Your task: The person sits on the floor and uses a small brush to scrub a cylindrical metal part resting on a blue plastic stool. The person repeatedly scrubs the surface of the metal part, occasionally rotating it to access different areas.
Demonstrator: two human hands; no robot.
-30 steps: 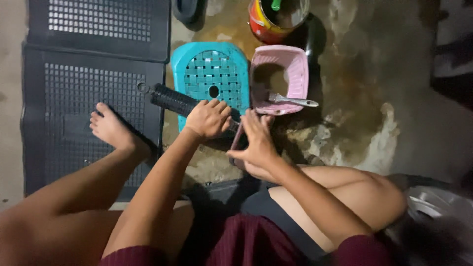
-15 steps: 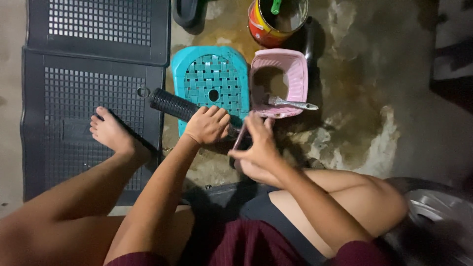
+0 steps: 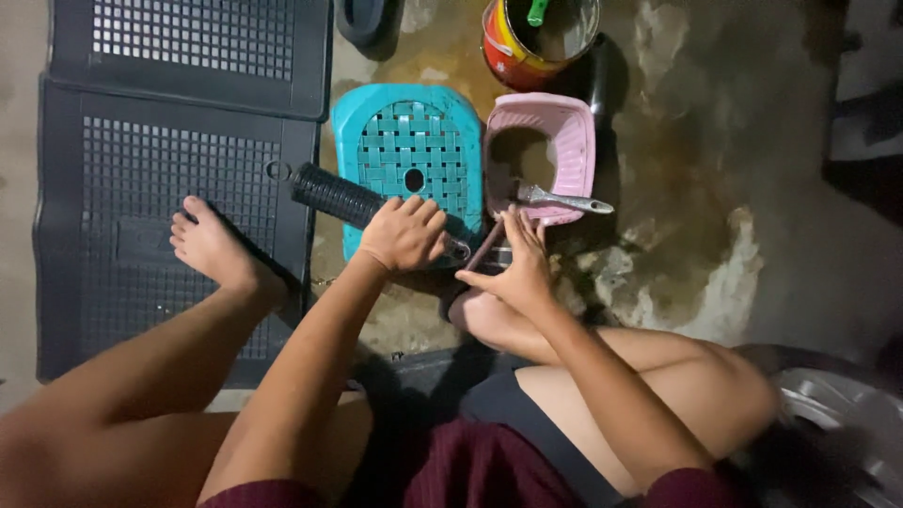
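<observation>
Take the turquoise plastic stool [image 3: 406,150] as the marker; it stands on wet, stained concrete. Left of it lie two dark perforated mats [image 3: 169,141], and a bare foot [image 3: 212,246] rests on the nearer one, just off the stool's lower left corner.

A black ribbed roller [image 3: 337,196] lies slantwise over the stool's left edge, its far end sticking out past the stool toward the mats. The left hand [image 3: 406,233] is closed over the roller's near end at the stool's front edge, fingers curled down around it.

Just right of the stool's front corner, the right hand [image 3: 515,263] is wrapped around a thin dark handle [image 3: 487,246] that points up toward the stool; the fingers [image 3: 523,231] lie straight along it and the thumb presses in from the side. What metal part joins roller and handle is too small to make out.

Touching the stool's right side sits a pink plastic basin [image 3: 555,141] with murky liquid inside, and a metal scraper [image 3: 562,200] lies across its front rim. Beyond the stool's far right corner stands a red and yellow tin can [image 3: 517,47]. A dark slipper [image 3: 369,19] lies behind the stool.
</observation>
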